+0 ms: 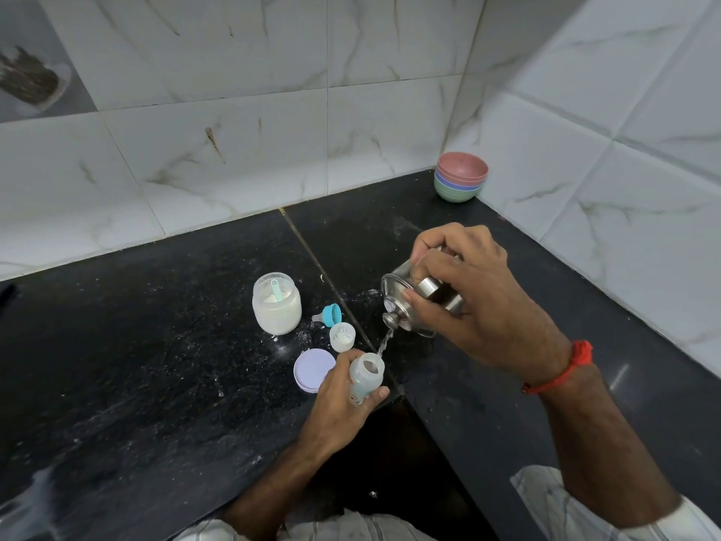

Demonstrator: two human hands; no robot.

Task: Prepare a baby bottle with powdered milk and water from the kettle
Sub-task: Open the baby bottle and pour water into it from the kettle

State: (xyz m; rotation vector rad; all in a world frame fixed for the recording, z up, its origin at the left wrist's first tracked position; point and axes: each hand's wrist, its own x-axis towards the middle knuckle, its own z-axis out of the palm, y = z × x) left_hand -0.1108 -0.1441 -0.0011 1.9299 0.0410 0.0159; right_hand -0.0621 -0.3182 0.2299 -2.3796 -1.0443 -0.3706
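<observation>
Bottle: the baby bottle (366, 374) is uncapped, mouth up and tilted slightly, held above the counter's (156, 345) inner corner edge; a little white powder shows inside
Left grip: the left hand (343, 396) is wrapped round the bottle's body, thumb on the right side, fingers behind
Water: a thin stream (384, 345) runs from the spout down to the bottle's mouth
Kettle: a small steel kettle (405, 302) is tipped forward and to the left, spout low, lid facing the camera
Right grip: the right hand (464, 290) is closed round the kettle's handle from above; the thumb lies across the lid; a red thread (562, 370) circles the wrist
Teat: the teat with blue ring (327, 315) lies on its side on the counter, just beyond the bottle
Small cup: a small white cup (342, 336) with a bit of powder stands between the teat and the bottle
Lid: a lilac lid (314, 370) lies flat just left of the left hand
Jar: an open powder jar (277, 304) with a pale blue scoop (277, 292) inside stands left of the teat; spilt powder flecks the counter around it
Bowls: a stack of coloured bowls (461, 181) sits in the far corner against the tiled wall (273, 130), well apart from the rest
</observation>
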